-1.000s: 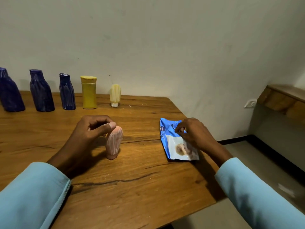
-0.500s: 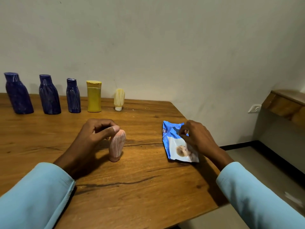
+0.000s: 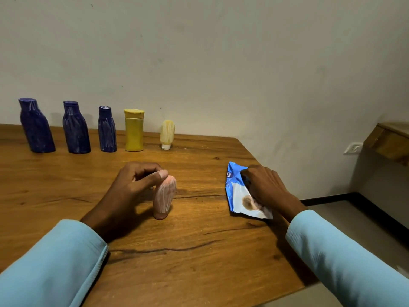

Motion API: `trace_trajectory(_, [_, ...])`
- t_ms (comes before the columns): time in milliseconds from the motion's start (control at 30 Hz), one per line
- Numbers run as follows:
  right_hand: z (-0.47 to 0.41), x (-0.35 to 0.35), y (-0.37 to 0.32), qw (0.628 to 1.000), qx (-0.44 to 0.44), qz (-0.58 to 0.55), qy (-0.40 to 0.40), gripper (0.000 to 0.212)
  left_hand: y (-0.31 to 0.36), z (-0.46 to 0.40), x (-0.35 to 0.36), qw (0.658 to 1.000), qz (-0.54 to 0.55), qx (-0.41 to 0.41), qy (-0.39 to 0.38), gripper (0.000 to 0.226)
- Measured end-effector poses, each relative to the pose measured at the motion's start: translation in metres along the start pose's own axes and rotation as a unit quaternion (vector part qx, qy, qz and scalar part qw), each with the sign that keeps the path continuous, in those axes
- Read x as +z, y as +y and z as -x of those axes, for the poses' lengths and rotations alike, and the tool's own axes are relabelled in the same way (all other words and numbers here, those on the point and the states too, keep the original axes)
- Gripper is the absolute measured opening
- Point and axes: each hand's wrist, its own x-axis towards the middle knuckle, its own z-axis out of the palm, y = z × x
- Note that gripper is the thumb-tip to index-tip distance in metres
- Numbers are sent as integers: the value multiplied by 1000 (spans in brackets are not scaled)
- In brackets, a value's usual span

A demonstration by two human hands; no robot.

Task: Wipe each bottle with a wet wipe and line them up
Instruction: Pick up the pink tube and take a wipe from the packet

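A small pink bottle (image 3: 164,197) stands cap-down in the middle of the wooden table (image 3: 188,251). My left hand (image 3: 130,187) holds it by its top, thumb against its upper end, fingers curled behind. To the right lies a blue-and-white wet wipe pack (image 3: 238,193). My right hand (image 3: 265,187) rests on the pack, fingertips at its upper part. Against the wall stand three dark blue bottles (image 3: 76,128), a yellow bottle (image 3: 134,130) and a small cream bottle (image 3: 167,134) in a row.
The table's right edge runs just past the wipe pack, with floor beyond. A wooden shelf (image 3: 389,140) and a wall socket (image 3: 353,148) are at the far right. The wall stands directly behind the bottle row.
My right hand has shifted a little on the wipe pack, fingers lying flatter over its upper part. My left hand keeps hold of the pink bottle. The view has tilted slightly.
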Motion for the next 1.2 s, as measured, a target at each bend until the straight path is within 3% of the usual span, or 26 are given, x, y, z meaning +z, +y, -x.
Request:
trace_trajectory(200, [1, 4, 7, 999, 1, -31, 21, 16, 0, 0, 2, 1000, 4, 1, 3, 37])
trace_trajectory(400, [-7, 12, 11, 999, -3, -33, -13, 6, 0, -1, 5, 1000, 20, -4, -2, 43])
trace_trajectory(833, [6, -11, 23, 988, 27, -98, 114, 14, 1, -1, 4, 1000, 28, -3, -7, 40])
trace_trajectory(1067, [24, -54, 20, 958, 42, -197, 203, 9, 3, 0, 8, 999, 41, -16, -17, 33])
trace_trajectory(1200, [36, -85, 10, 913, 59, -344, 211, 12, 2, -1, 6, 999, 30, -6, -18, 33])
